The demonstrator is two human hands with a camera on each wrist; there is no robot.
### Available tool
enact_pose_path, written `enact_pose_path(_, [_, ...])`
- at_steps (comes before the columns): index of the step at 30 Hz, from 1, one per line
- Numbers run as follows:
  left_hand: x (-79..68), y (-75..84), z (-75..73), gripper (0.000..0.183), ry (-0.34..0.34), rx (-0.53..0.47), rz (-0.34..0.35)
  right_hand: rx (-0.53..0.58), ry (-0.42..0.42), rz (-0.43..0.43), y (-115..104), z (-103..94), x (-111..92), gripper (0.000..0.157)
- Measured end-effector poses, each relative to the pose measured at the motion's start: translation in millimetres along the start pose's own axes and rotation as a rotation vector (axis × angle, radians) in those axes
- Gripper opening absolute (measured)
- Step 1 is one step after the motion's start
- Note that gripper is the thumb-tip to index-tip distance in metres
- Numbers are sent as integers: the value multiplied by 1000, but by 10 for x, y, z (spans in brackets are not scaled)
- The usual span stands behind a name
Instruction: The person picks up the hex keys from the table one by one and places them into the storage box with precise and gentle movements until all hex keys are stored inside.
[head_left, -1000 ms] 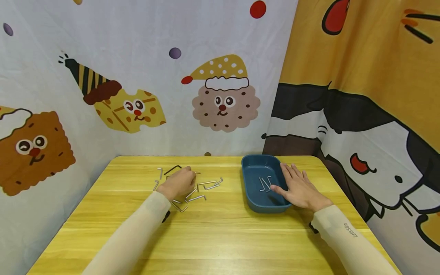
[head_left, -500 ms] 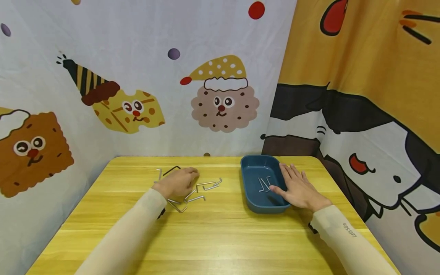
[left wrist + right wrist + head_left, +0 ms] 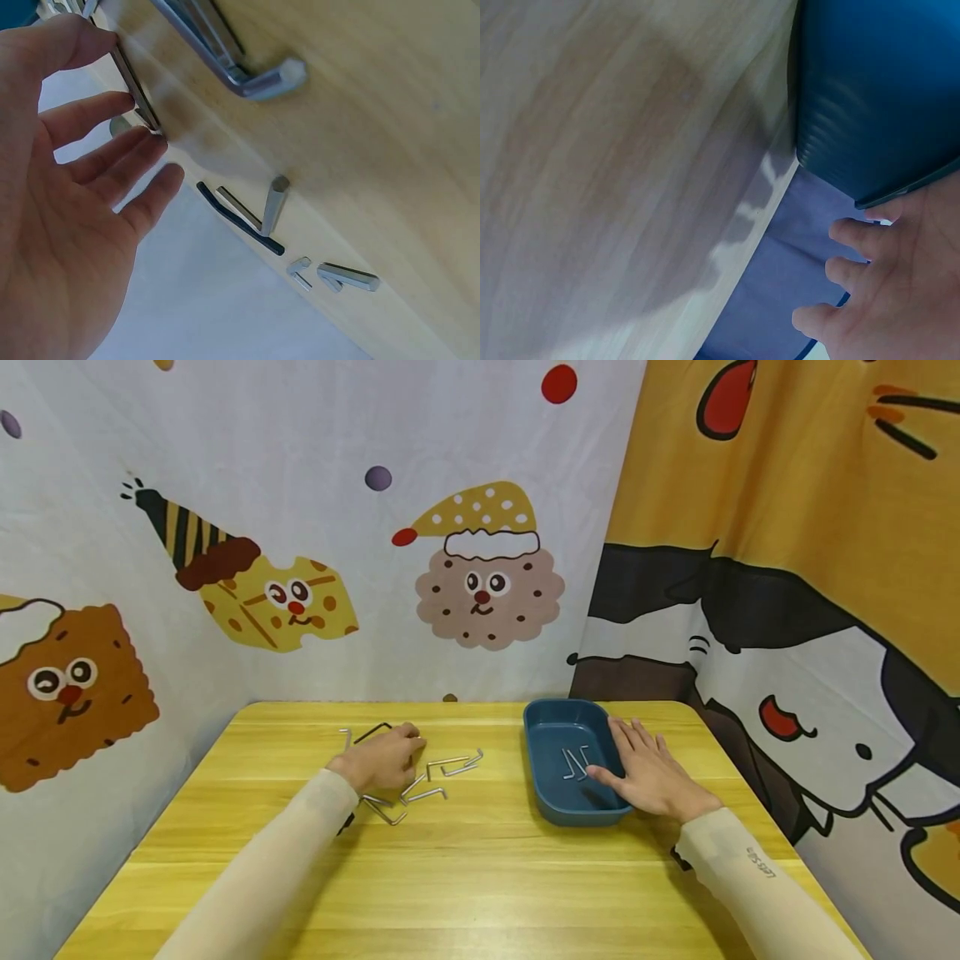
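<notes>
My left hand (image 3: 378, 760) is low over a loose group of L-shaped hex keys on the table. In the left wrist view its thumb and fingers (image 3: 82, 116) are spread apart along one silver hex key (image 3: 135, 82); firm contact is unclear. Other silver hex keys (image 3: 426, 793) lie to its right and front, with a black hex key (image 3: 372, 732) behind it. My right hand (image 3: 652, 768) rests, fingers extended, against the right side of a blue tray (image 3: 585, 817), thumb over the rim. Several silver hex keys (image 3: 576, 764) lie inside the tray.
The light wooden table (image 3: 465, 885) ends at the back against a white printed curtain (image 3: 315, 460). A yellow printed curtain (image 3: 690, 468) hangs along the right side. Bare wood lies between the loose keys and the tray.
My left hand has shifted left; its fingers stretched out over the keys, then drew back slightly. The right hand and the tray stay in place.
</notes>
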State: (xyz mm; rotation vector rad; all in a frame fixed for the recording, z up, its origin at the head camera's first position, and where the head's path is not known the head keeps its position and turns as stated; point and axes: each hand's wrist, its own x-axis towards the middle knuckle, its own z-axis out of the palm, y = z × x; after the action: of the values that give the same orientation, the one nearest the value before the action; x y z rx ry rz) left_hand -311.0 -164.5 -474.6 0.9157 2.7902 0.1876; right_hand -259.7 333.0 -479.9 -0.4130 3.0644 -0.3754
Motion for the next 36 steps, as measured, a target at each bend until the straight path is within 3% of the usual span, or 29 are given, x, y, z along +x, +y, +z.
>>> enact_pose_path(5, [44,-45,1,44,-11,-2,27,17,-9,5,10,11,-6,115])
enact_pose_path(12, [114,-88,-22,46,-29,4,39,92,46,-47,87,71,-7,118])
enact_pose_path(19, [137,-101,-56,43,-16,-28,61,34,5,-7,22,13,-2,116])
enact_pose_path(24, [145,-104,-72,52,-14,-55,42,-14,-7,2,-19,-11,7,114])
enact_pose_path(30, [150,-99,-43,54,-3,-13,15,-9,-4,1,-2,14,13,114])
enact_pose_path(36, [135,-74,-14,35,34,88,42,-4,-3,-2,7,13,9,114])
